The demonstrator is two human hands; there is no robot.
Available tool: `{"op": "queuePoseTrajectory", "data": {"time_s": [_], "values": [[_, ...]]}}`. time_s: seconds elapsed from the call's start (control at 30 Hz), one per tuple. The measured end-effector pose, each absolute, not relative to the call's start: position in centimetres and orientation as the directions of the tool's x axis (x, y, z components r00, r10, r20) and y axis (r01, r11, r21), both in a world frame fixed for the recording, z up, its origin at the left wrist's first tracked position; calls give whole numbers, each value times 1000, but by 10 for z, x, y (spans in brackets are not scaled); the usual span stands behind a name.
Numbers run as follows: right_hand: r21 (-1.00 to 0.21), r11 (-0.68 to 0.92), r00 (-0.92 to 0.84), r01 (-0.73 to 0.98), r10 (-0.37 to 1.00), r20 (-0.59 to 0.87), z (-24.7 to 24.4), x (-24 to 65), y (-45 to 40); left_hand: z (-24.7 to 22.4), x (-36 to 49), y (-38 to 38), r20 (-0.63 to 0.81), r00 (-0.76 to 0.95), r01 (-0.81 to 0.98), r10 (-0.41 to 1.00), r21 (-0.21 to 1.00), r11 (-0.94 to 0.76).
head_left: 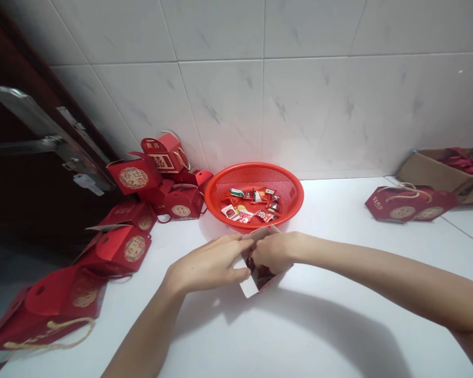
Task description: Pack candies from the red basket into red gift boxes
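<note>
In front of the basket, a small open gift box (250, 283) shows its white inner flaps. My left hand (211, 262) grips its left side, thumb and fingers at the edge. Curled fingers of my right hand (274, 253) reach down inside the box, where the fingertips are partly hidden. A small dark red wrapped piece shows beside them, but I cannot tell whether it is held. Just beyond both hands stands a red plastic basket (295, 202) containing several wrapped candies (244, 214).
Several red gift boxes (116, 252) stand and are stacked on the left of the white table (323, 341). Two flat red boxes with cord handles (402, 203) lie at right, near a cardboard carton (429, 170). A tiled wall runs behind; a dark door (23, 173) is at left.
</note>
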State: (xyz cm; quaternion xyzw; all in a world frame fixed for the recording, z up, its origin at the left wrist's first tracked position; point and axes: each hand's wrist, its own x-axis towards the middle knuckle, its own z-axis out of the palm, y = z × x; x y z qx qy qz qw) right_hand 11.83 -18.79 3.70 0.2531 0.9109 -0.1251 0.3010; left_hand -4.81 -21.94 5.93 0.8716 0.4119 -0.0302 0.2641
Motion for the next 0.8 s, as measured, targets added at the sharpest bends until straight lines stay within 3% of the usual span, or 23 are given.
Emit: {"op": "queuePoseTrajectory", "data": {"time_s": [0.17,0.33,0.4,0.63,0.8], "values": [[-140,859,-595,492,214,-774,53,115,-192,58,-50,-220,-257,673,716,694,462,-523],[-5,809,-608,588,439,-661,42,112,-195,60,-49,-220,-283,662,733,694,437,-521],[-8,795,-649,607,489,-582,39,114,-193,60,-50,-219,-279,671,725,687,442,-528],[-215,827,-826,519,421,-374,47,130,-186,56,-55,-215,-263,661,729,703,447,-518],[-147,814,-756,562,434,-491,44,126,-192,57,-53,-218,-242,669,720,703,445,-532]]}}
